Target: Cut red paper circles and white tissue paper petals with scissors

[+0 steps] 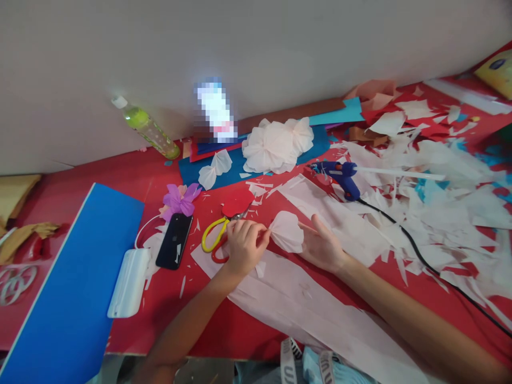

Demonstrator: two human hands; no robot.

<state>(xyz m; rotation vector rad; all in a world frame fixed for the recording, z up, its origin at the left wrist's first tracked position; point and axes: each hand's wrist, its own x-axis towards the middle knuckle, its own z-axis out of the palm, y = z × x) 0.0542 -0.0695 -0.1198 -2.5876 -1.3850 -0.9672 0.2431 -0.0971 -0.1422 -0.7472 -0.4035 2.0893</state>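
Observation:
My left hand (247,244) pinches the narrow end of a pale pink paper petal (287,231). My right hand (322,246) is open, palm up, with its fingers partly behind the petal's wide edge. Scissors (215,234) with yellow and red handles lie beside my left hand, their blades partly under a red paper piece (237,204). A long pale pink paper strip (296,288) stretches beneath both hands. Behind them, a large pale paper flower (270,145) rests on blue paper (236,169), near a smaller pair of joined petals (216,168).
A blue glue gun (340,175) with a black cord lies right of centre, beside heaped paper scraps (452,213). At left are a dark phone (174,241), a white device (128,284), a blue board (76,288) and a purple flower (182,198). A bottle (150,132) leans on the wall.

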